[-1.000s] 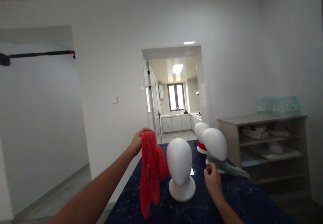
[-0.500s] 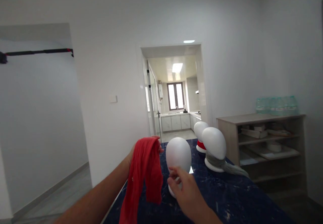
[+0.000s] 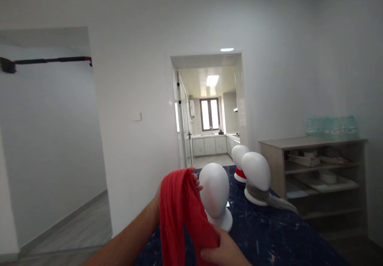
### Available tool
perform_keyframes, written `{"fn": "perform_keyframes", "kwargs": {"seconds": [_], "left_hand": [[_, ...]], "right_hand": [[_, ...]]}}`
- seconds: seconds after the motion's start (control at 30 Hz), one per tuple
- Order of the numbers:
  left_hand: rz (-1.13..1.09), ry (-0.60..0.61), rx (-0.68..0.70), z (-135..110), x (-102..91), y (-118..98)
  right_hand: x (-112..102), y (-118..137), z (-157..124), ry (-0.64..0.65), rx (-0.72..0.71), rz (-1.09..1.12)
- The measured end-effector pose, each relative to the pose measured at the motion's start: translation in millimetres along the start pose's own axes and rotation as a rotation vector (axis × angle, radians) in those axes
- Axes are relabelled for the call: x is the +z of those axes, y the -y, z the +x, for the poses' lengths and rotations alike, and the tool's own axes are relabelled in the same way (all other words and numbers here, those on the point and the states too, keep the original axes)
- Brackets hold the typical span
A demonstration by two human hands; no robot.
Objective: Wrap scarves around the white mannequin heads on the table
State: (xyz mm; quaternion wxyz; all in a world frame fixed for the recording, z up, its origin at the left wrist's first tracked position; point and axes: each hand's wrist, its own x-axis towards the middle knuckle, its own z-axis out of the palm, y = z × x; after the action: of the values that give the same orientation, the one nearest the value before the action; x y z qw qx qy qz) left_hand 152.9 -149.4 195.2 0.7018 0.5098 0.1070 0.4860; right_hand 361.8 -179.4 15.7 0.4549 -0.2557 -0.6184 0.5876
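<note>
Right hand (image 3: 223, 248), free half second earlier, had closed on lower part of red scarf (image 3: 182, 214); left hand (image 3: 167, 188) gripped its top, raised beside nearest foam head (image 3: 214, 190) on desk (image 3: 269, 238). Scarf now held between both hands, spread wider, ready for draping. Left fingers mostly hidden behind cloth; right hand cut by frame edge; scarf's tail out of view.

head cam | faces forward, slightly down | close over table (image 3: 269, 234) | 1 view only
</note>
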Motion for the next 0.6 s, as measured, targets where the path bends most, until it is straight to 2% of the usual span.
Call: {"fn": "perform_keyframes", "kwargs": {"seconds": [0.07,0.17,0.23,0.3,0.37,0.43,0.5,0.6], "left_hand": [[0.039,0.006,0.02,-9.7,-16.9,3.1],[0.204,-0.013,-0.006,-32.1,-40.0,9.9],[0.359,-0.027,-0.127,-47.1,-48.9,14.7],[0.494,0.0,-0.315,-56.9,-50.6,18.9],[0.602,0.127,-0.531,-59.1,-45.1,23.3],[0.733,0.27,-0.653,-54.2,-32.3,30.2],[0.829,0.291,-0.634,-45.1,-12.8,42.7],[0.771,0.211,-0.451,-30.5,24.7,73.0]], "right_hand": [[-27.0,5.4,-12.3,-0.047,-0.001,0.032],[-70.0,30.1,-31.4,-0.153,-0.041,0.05],[-95.3,54.4,-42.8,-0.209,-0.066,0.026],[-115.3,80.9,-52.3,-0.246,-0.083,-0.029],[-128.2,105.7,-59.2,-0.248,-0.095,-0.122],[-132.3,125.9,-62.5,-0.204,-0.098,-0.222],[-126.7,140.1,-61.8,-0.126,-0.089,-0.307],[-104.3,149.4,-54.3,-0.036,-0.088,-0.431]]}}
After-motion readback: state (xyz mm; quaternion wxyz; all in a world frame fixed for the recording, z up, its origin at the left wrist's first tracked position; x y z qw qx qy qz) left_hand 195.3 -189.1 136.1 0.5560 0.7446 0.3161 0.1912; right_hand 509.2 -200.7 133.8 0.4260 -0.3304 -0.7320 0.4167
